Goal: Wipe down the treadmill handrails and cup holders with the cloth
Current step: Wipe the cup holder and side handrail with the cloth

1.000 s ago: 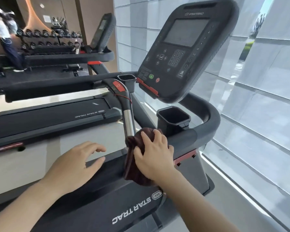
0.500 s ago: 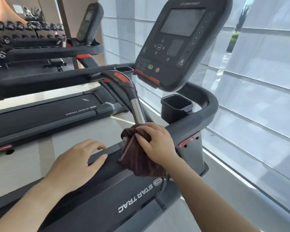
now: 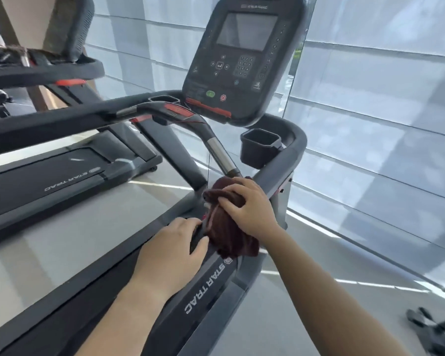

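My right hand grips a dark maroon cloth bunched around the lower end of the treadmill's inner handle, just below its silver sensor grip. My left hand rests flat on the black side handrail marked STAR TRAC, its fingertips touching the cloth's edge. A square black cup holder sits on the right, under the console. A second cup holder shows to the console's left. The curved right handrail runs behind the cup holder.
A second treadmill stands to the left, across a strip of pale floor. Frosted window panels close off the right side. A dark object lies on the floor at the lower right. A thin red safety cord hangs from the front bar.
The view has swung right and closer to the console. My left hand slid forward along the handrail up to the cloth. My right hand kept the cloth at the handle's base.
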Available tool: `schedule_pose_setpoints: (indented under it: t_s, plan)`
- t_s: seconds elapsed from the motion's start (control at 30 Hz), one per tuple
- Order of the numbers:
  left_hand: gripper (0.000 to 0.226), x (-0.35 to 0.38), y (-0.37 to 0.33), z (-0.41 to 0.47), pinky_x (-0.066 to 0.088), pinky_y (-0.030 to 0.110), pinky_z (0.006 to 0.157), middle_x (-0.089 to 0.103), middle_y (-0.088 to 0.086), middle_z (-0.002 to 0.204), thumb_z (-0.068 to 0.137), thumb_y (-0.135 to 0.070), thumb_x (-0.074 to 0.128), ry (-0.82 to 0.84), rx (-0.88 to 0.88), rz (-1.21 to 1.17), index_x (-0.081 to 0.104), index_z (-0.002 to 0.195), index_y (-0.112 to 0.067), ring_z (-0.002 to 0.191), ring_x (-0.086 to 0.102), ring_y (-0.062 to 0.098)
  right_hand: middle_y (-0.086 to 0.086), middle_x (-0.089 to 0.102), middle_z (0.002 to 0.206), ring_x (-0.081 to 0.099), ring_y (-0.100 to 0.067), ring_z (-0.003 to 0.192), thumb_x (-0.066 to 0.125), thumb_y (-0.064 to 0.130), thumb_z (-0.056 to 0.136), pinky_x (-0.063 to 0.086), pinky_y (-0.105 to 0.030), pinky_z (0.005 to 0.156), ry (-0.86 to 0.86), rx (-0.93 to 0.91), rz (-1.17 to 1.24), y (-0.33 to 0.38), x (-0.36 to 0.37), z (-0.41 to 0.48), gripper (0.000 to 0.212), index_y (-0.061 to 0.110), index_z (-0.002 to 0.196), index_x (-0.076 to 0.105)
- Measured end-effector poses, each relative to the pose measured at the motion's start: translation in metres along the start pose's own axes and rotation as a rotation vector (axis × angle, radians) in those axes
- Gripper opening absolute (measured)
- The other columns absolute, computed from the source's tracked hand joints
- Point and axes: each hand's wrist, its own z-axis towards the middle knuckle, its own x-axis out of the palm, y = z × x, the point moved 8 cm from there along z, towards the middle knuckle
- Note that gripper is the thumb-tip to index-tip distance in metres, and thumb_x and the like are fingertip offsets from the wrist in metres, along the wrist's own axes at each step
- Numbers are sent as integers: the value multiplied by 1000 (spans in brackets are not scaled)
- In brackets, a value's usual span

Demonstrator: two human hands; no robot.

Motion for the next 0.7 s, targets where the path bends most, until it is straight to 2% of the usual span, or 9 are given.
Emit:
schedule_pose_setpoints:
  t_s: [0.1,0.17,0.23,0.3,0.4,0.47,0.53,0.6,0.7]
  plan:
    - [46,-3,5,-17,47,27,80,48,-14,127,89,-49,38,43,33,8,34,133,-36,111,49,10,14,56,120,48,-8,117,63,29,85,37,-32,103,-23,-28,66,12,3,-22,17,31,101,68]
    - [49,-6,8,-25,47,26,80,45,-12,129,90,-48,36,33,48,19,30,136,-33,112,48,11,13,59,119,51,-9,114,63,24,84,39,-35,102,-14,-53,63,17,4,-10,21,29,104,68]
    - [48,-7,8,-25,47,27,81,46,-8,128,90,-47,38,22,63,24,33,135,-30,111,49,13,12,58,122,52,-10,114,62,22,82,39,-36,102,12,-6,6,16,6,7,27,33,106,67]
    - [46,-6,9,-24,48,29,84,49,-6,125,89,-46,41,14,53,2,37,132,-29,110,50,14,14,57,122,51,-11,114,62,20,82,39,-36,101,24,21,-37,17,7,9,26,37,100,69]
    - [43,-6,11,-25,48,31,85,51,-8,123,86,-45,45,24,19,-43,41,127,-31,108,52,14,16,57,116,49,-8,114,61,16,83,35,-31,102,-19,-50,20,27,8,-18,24,35,94,72]
    - [38,-9,9,-24,48,29,82,53,-9,117,85,-45,47,15,17,-53,45,121,-32,104,54,14,16,56,114,47,-8,114,61,17,84,32,-30,103,-38,-80,50,30,9,-27,21,32,96,72]
    - [37,-11,7,-22,47,28,80,53,-10,114,85,-44,48,11,8,-48,46,119,-32,101,55,15,12,60,114,50,-12,112,60,21,85,36,-36,102,-22,-46,35,22,11,-9,18,29,96,72]
    - [41,-11,7,-23,46,28,82,53,-10,118,85,-46,49,17,-7,-37,44,123,-33,103,54,14,10,63,115,53,-15,111,59,24,85,40,-42,98,35,21,-25,13,12,14,18,27,96,72]
    - [42,-11,9,-24,46,25,84,53,-12,120,84,-47,49,6,-21,-32,44,125,-35,104,54,10,9,61,120,50,-18,116,56,29,87,37,-42,100,71,46,-97,7,14,18,20,28,101,71]
